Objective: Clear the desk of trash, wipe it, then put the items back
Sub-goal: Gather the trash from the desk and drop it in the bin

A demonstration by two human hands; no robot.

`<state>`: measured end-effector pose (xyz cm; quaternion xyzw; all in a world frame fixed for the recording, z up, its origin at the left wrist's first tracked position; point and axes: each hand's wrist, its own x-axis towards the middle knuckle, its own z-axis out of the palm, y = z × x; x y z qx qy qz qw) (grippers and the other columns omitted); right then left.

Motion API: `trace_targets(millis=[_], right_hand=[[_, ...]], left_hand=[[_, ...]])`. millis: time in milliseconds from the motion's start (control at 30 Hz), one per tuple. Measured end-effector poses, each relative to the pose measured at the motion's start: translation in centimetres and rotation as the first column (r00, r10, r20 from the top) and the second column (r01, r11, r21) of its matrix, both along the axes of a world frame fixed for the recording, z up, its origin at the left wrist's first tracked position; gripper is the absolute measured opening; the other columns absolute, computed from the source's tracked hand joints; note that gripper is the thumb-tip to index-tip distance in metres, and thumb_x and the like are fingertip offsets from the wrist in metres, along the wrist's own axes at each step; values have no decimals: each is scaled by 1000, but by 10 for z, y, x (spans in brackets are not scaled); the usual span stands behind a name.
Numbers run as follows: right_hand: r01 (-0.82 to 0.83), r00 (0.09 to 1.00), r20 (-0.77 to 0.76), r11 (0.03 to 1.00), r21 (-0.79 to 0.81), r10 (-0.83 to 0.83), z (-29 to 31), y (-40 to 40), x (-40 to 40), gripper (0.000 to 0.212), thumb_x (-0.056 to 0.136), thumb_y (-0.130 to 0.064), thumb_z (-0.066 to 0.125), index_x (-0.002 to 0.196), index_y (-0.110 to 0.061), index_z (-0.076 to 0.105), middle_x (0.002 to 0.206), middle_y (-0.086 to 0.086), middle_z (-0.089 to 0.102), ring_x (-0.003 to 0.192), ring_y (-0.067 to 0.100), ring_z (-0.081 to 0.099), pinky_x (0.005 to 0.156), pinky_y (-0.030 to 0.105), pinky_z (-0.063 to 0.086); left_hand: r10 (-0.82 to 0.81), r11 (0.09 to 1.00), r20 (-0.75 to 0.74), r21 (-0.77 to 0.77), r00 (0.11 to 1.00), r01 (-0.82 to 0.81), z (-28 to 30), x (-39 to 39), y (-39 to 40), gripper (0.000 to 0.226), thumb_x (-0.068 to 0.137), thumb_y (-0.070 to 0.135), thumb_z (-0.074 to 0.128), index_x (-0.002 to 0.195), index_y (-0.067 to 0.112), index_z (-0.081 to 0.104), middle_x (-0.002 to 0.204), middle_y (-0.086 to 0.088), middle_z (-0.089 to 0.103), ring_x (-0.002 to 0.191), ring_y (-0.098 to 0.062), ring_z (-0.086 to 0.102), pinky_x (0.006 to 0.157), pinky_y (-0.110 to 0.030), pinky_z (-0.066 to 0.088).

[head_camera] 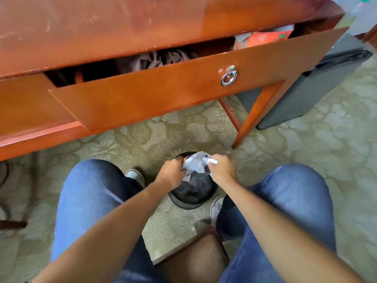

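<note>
Patterned carpet (306, 160) w/ wooden desk (102, 27) at far side, drawer (163, 94) ajar. Crumpled white paper (195, 163) sits right over round black bin (191, 193) btwn the knees; left hand (171, 174) & right hand (222, 168) both pinch it. Best push it deep, then let go. Paper's light, creased, springy.

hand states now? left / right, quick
Left hand: closed on the crumpled paper, over the trash bin.
Right hand: closed on the same paper.
</note>
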<state>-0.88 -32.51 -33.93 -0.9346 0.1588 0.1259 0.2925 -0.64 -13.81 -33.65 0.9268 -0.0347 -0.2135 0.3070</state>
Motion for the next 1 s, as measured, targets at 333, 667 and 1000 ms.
trace_targets(millis=[333, 667, 1000], right_hand=[[134, 950, -292, 990, 51, -113, -66, 0, 17, 36, 96, -11, 56, 131, -14, 64, 126, 12, 67, 115, 36, 62, 83, 31, 48], [13, 872, -489, 996, 89, 33, -86, 10, 16, 56, 101, -16, 52, 155, -22, 40, 153, 9, 49, 130, 34, 55, 96, 39, 52], [67, 985, -168, 989, 129, -45, -4, 12, 24, 54, 96, -11, 51, 149, -26, 49, 140, 6, 61, 117, 31, 62, 86, 37, 53]], left_hand=[[-52, 987, -279, 135, 959, 92, -64, 21, -6, 67, 97, 34, 63, 153, 15, 31, 125, -14, 63, 104, -32, 66, 85, -43, 54], [-138, 979, -287, 103, 948, 173, -84, 29, -3, 86, 98, 40, 61, 165, 20, 11, 160, -14, 35, 122, -38, 59, 83, -42, 49], [-83, 997, -34, 3, 996, 83, -10, 33, -16, 60, 105, 26, 50, 161, 21, 29, 133, -14, 62, 90, -25, 64, 67, -34, 50]])
